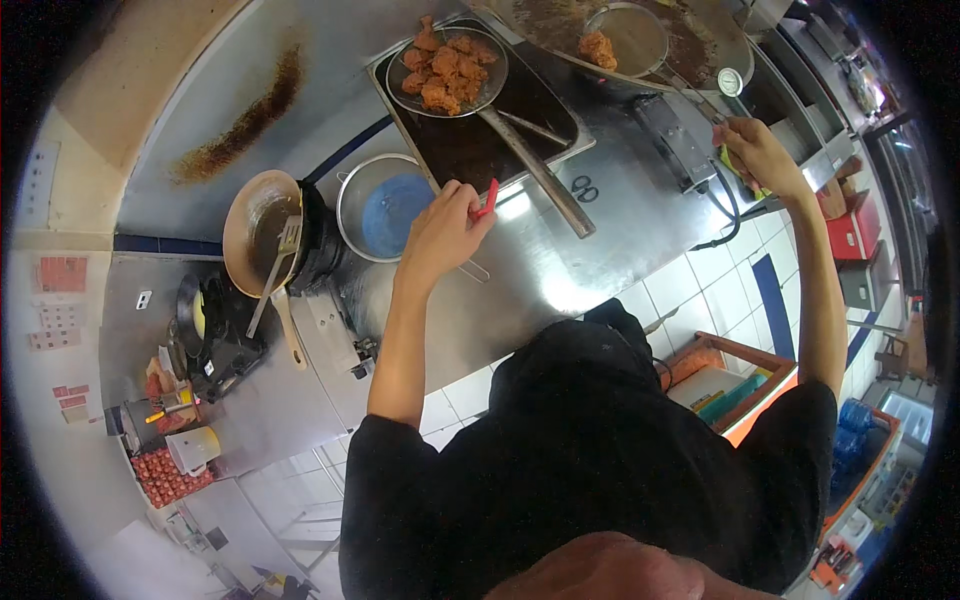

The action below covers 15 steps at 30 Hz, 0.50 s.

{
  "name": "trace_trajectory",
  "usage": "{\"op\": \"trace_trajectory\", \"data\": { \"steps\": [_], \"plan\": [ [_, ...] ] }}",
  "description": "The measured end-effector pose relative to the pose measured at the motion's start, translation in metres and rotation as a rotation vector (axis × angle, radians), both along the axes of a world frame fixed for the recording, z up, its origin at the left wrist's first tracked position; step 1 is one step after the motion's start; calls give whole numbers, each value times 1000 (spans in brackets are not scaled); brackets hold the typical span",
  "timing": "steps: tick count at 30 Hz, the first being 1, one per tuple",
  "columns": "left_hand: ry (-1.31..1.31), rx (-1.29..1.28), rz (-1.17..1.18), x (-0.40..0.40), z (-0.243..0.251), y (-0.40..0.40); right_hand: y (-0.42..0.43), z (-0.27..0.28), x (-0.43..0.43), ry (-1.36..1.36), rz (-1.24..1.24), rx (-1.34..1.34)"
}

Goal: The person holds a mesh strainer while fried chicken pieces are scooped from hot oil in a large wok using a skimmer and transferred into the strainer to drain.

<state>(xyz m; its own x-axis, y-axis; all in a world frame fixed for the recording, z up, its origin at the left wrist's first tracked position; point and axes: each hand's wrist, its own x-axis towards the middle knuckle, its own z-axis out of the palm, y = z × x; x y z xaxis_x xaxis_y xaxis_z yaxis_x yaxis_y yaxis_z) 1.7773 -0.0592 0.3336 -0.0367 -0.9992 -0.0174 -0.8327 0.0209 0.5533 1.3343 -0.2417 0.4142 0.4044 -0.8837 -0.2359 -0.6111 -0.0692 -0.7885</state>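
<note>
My left hand is closed on a small red plastic object, above the steel counter; most of that object is hidden by the fingers. Beside this hand is a metal strainer bowl with something blue inside or under it. My right hand grips the handle of a wire skimmer, with a yellow-green cloth at the palm. One piece of fried chicken lies in that skimmer, over a large wok. More fried chicken pieces fill a long-handled strainer resting over a dark tray.
Black scissors handles show by the strainer's long handle. A dial thermometer is near the wok's rim. Left stands a frying pan holding a slotted spatula. Farther left are a white container and an egg tray.
</note>
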Motion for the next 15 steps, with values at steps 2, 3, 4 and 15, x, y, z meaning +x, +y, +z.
{"op": "trace_trajectory", "data": {
  "steps": [2,3,4,15],
  "plan": [
    [-12,33,-10,0,-5,-2,1,1,0,15,-23,16],
    [-22,67,-21,1,-10,-4,2,2,-1,32,-48,32],
    [-22,60,-23,5,-21,-4,1,2,-1,32,-51,25],
    [24,-77,77,9,-84,-48,3,3,0,98,-53,49]
  ]
}}
